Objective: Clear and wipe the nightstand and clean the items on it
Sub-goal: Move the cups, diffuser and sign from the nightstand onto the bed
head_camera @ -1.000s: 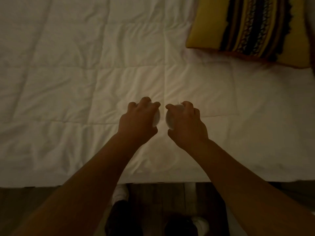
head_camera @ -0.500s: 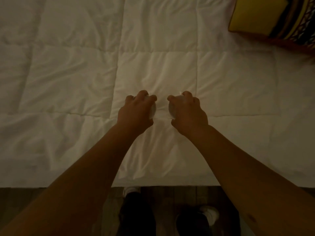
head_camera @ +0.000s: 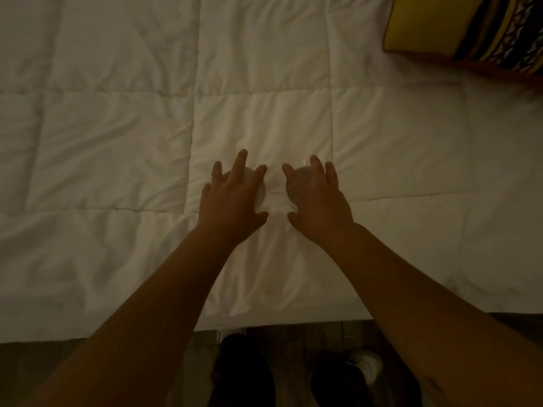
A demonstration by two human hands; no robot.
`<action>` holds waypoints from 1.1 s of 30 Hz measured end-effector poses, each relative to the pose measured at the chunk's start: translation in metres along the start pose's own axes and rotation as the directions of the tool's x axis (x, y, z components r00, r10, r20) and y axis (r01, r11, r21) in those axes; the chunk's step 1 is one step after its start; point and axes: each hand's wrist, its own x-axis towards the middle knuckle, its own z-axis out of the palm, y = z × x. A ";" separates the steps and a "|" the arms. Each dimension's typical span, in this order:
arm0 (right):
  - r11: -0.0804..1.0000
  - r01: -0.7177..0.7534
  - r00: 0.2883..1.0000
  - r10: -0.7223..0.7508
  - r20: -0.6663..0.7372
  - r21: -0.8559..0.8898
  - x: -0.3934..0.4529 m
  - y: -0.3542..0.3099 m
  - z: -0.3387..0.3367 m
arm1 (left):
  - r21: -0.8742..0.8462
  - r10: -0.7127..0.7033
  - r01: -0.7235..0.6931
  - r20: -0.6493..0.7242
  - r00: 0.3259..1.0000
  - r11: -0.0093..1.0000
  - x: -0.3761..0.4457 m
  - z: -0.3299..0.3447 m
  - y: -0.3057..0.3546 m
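In dim light my left hand (head_camera: pixel 232 202) and right hand (head_camera: pixel 318 205) hide most of two small round pale objects (head_camera: pixel 302 174) on the white bedspread (head_camera: pixel 117 142), near its front edge. I cannot name them. Fingers are spread straight over them. No long axis shows.

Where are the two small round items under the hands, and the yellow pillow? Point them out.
left round item (head_camera: pixel 260 191), head view: its right edge, showing past the left hand's fingers.
right round item (head_camera: pixel 297 178), head view: its top face, beside the right hand's index finger.
yellow pillow (head_camera: pixel 423 24), head view: its plain yellow panel.
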 end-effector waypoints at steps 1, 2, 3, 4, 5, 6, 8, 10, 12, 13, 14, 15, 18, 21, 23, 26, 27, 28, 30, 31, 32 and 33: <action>1.000 0.001 1.000 -0.001 -0.011 0.021 -0.003 0.002 0.000 | 0.010 -0.003 0.003 -0.010 1.000 1.000 -0.001 -0.001 0.002; 0.998 -0.001 1.000 0.002 -0.030 0.058 -0.005 0.003 -0.001 | 0.019 -0.001 0.001 -0.033 0.999 1.000 -0.001 -0.003 0.004; 0.996 0.004 0.999 0.000 -0.044 0.094 -0.008 0.004 -0.001 | 0.023 0.004 -0.003 -0.062 0.998 1.000 -0.002 -0.005 0.006; 0.992 0.012 0.998 -0.005 -0.057 0.124 -0.012 0.007 -0.002 | 0.024 0.013 -0.011 -0.087 0.996 1.000 -0.003 -0.007 0.012; 0.990 0.018 0.997 -0.008 -0.071 0.140 -0.016 0.010 -0.002 | 0.016 0.021 -0.020 -0.106 0.994 1.000 -0.003 -0.009 0.018; 0.989 0.017 0.996 -0.003 -0.089 0.149 -0.020 0.014 -0.003 | 0.007 0.031 -0.030 -0.119 0.992 1.000 -0.003 -0.012 0.025; 0.987 -0.010 0.991 0.031 -0.127 0.158 -0.029 0.025 -0.006 | 0.003 0.066 -0.067 -0.138 0.988 0.998 -0.001 -0.015 0.044; 0.987 -0.045 0.986 0.069 -0.151 0.153 -0.040 0.041 -0.010 | 0.019 0.121 -0.120 -0.142 0.982 0.993 0.002 -0.016 0.066; 0.987 -0.085 0.981 0.107 -0.164 0.134 -0.053 0.062 -0.016 | 0.040 0.181 -0.177 -0.131 0.975 0.983 0.005 -0.015 0.091; 0.986 -0.113 0.977 0.134 -0.169 0.126 -0.063 0.076 -0.020 | 0.048 0.215 -0.211 -0.121 0.969 0.976 0.007 -0.014 0.108; 0.983 -0.141 0.972 0.160 -0.172 0.116 -0.071 0.090 -0.024 | 0.056 0.246 -0.241 -0.107 0.963 0.969 0.009 -0.013 0.124; 0.979 -0.175 0.966 0.192 -0.175 0.106 -0.079 0.105 -0.027 | 0.065 0.277 -0.272 -0.094 0.956 0.960 0.011 -0.012 0.141; 0.949 -0.301 0.930 0.314 -0.188 0.097 -0.112 0.157 -0.038 | 0.092 0.381 -0.376 -0.055 0.923 0.922 0.014 -0.005 0.201; 0.896 -0.429 0.875 0.444 -0.194 0.116 -0.157 0.214 -0.046 | 0.097 0.493 -0.491 0.001 0.870 0.866 0.012 0.008 0.272; 0.850 -0.508 0.827 0.527 -0.195 0.141 -0.193 0.251 -0.049 | 0.107 0.570 -0.570 0.042 0.821 0.814 0.005 0.020 0.324; 0.773 -0.606 0.748 0.634 -0.197 0.186 -0.252 0.303 -0.049 | 0.119 0.675 -0.682 0.098 0.731 0.722 -0.008 0.044 0.402; 0.747 -0.632 0.723 0.664 -0.190 0.209 -0.270 0.318 -0.048 | 0.114 0.705 -0.715 0.118 0.699 0.689 -0.015 0.052 0.424; 0.720 -0.654 0.696 0.693 -0.189 0.234 -0.289 0.332 -0.047 | 0.105 0.736 -0.748 0.135 0.664 0.655 -0.022 0.061 0.447; 0.658 -0.695 0.631 0.752 -0.191 0.292 -0.329 0.360 -0.043 | 0.095 0.789 -0.808 0.176 0.589 0.582 -0.039 0.081 0.491; 0.621 -0.715 0.592 0.782 -0.194 0.321 -0.353 0.374 -0.040 | 0.085 0.811 -0.835 0.204 0.548 0.543 -0.051 0.093 0.517; 0.603 -0.722 0.571 0.796 -0.201 0.338 -0.366 0.381 -0.038 | 0.074 0.822 -0.849 0.220 0.525 0.523 -0.056 0.100 0.531; 0.574 -0.739 0.541 0.817 -0.199 0.352 -0.385 0.391 -0.034 | 0.061 0.836 -0.868 0.244 0.491 0.492 -0.067 0.110 0.550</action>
